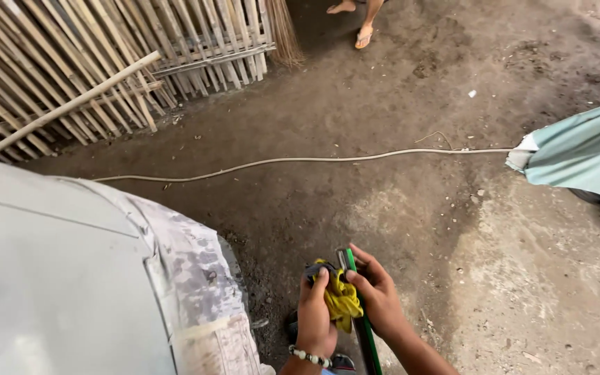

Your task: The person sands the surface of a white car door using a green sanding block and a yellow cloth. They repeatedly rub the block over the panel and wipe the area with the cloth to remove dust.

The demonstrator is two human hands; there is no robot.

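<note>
Both hands closed on a cloth and a tool, low over the dirt floor.

The left hand (316,316) grips a crumpled yellow rag (340,297) tight; the right hand (376,295) wraps a slim green-edged flat tool (360,321), perhaps a blade. Keeping the rag bunched between fingers and edge seems wise, clear of the sanded grey panel (71,278).

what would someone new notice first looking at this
Low in the middle, the left hand and right hand grip a yellow rag around a green-edged tool. A big grey sanded car panel fills the lower left, and a pale hose crosses the dirt floor.
</note>
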